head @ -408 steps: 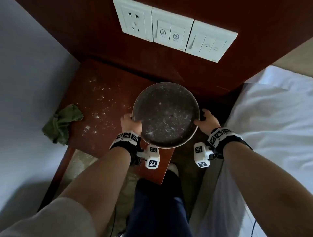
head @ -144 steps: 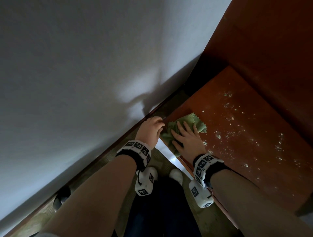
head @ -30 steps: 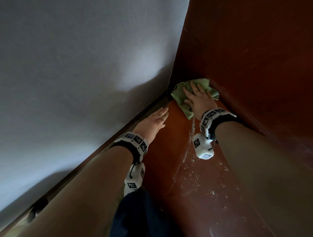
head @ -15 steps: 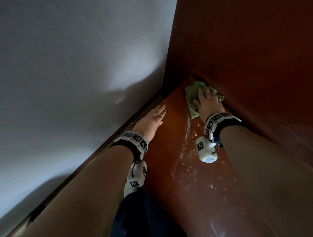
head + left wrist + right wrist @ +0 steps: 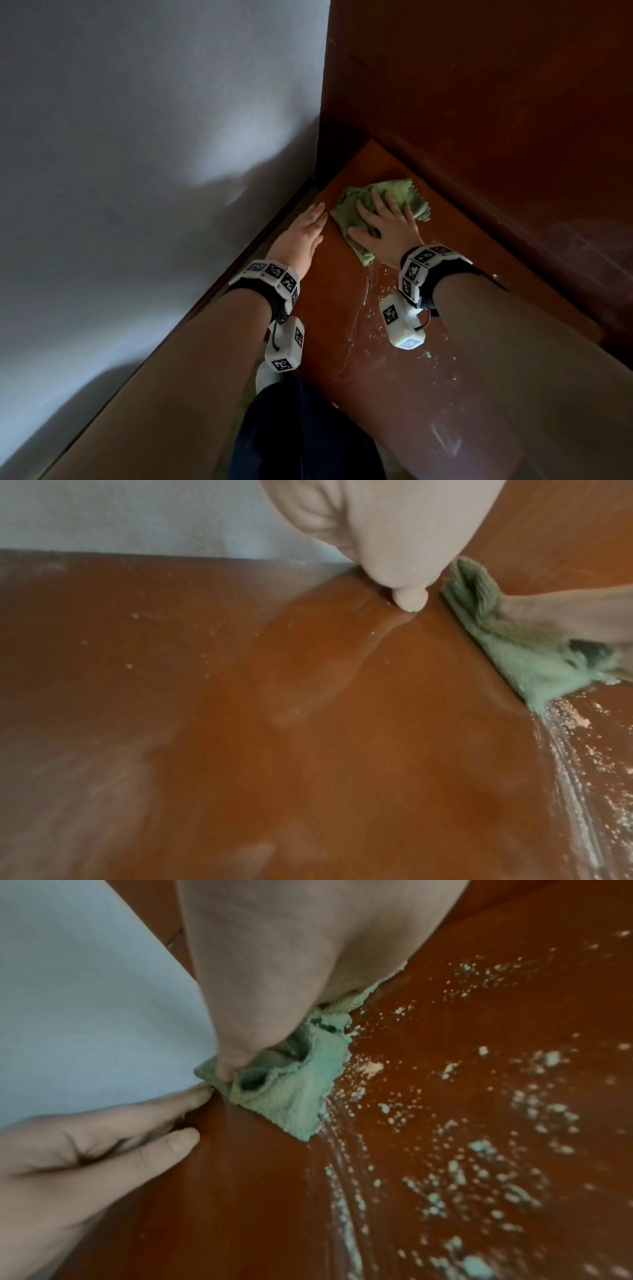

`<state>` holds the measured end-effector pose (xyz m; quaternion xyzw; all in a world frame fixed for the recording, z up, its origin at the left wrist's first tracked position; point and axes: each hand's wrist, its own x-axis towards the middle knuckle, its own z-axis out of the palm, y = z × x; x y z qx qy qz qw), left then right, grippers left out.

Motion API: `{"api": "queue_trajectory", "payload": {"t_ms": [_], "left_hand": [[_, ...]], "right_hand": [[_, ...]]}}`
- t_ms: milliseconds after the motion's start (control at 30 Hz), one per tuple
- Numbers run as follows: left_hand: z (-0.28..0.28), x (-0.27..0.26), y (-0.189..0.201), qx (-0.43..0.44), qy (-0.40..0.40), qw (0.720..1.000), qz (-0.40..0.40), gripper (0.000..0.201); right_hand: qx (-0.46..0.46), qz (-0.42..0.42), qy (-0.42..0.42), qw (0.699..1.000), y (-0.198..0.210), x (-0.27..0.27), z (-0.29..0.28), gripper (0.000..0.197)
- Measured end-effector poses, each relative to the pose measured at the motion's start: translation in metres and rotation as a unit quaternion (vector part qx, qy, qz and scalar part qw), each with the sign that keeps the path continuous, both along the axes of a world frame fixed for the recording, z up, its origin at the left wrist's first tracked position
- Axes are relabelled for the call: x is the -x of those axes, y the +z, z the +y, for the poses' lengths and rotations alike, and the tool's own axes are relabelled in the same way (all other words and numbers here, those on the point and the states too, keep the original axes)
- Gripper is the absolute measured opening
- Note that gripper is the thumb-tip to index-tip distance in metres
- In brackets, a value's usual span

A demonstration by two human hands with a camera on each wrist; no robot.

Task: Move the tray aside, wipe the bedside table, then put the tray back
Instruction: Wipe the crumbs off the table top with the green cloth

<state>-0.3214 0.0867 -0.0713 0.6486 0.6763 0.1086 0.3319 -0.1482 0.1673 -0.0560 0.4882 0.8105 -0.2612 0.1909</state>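
The red-brown bedside table (image 5: 329, 318) fills the lower right of the head view. My right hand (image 5: 385, 224) lies flat with spread fingers on a crumpled green cloth (image 5: 346, 210) and presses it onto the tabletop near the back left. In the right wrist view the cloth (image 5: 294, 1096) bunches under my palm. My left hand (image 5: 303, 233) rests flat with straight fingers along the table's left edge, its fingertips close beside the cloth. White crumbs (image 5: 364, 308) and a smeared streak trail behind the cloth. The tray is not in view.
A pale wall (image 5: 137, 171) stands close on the left, with a narrow gap down to the floor. The dark wooden headboard panel (image 5: 479, 102) rises at the back and right. More crumbs (image 5: 479, 1164) lie scattered over the table's near right part.
My right hand has drawn the cloth away from the back corner, toward me and the left edge, up beside the left fingertips. The left hand has stayed at the edge.
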Motion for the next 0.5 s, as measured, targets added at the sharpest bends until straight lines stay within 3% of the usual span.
{"api": "queue_trajectory", "payload": {"t_ms": [100,267,500], "left_hand": [[-0.004,0.000,-0.002,-0.007,-0.005,1.000,-0.010,0.045],[-0.013,0.001,-0.005,-0.032,-0.015,0.999,-0.013,0.044],[-0.014,-0.002,-0.006,-0.038,-0.014,0.999,0.001,0.045]], "right_hand": [[-0.001,-0.002,0.034,0.999,0.002,-0.005,-0.010,0.070],[-0.008,0.020,0.108,0.994,0.002,-0.010,-0.039,0.062],[-0.009,0.012,0.267,0.964,0.004,-0.026,-0.062,0.054]]}}
